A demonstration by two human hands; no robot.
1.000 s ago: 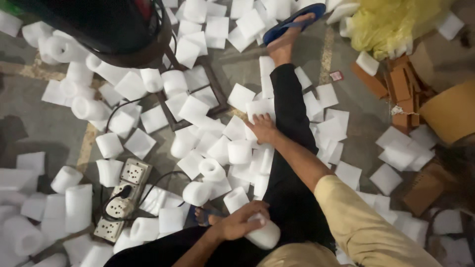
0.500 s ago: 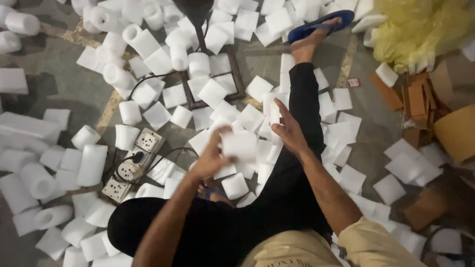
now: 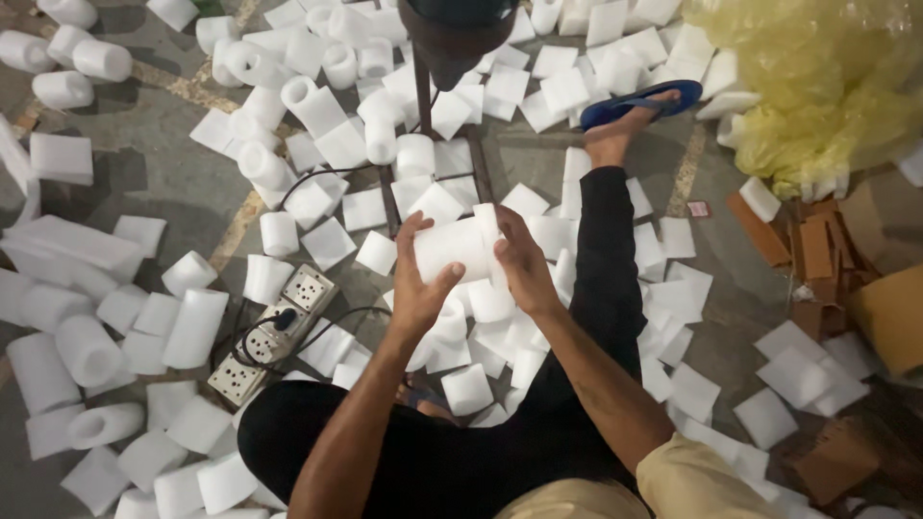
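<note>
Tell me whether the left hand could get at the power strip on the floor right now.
Probably not at once: the left hand is wrapped around the white foam tube, shared with the right hand. The power strip lies uncovered beside the left knee, so the path looks free once it lets go.

Floor (image 3: 159,197) is bare only at the left-centre patch. White foam pieces (image 3: 317,115) crowd the remainder. Power strip (image 3: 274,332) and its black cable (image 3: 332,173) obstruct the lower left. Outstretched leg (image 3: 606,259) blocks the right; cardboard scraps (image 3: 817,250) lie beyond.
</note>
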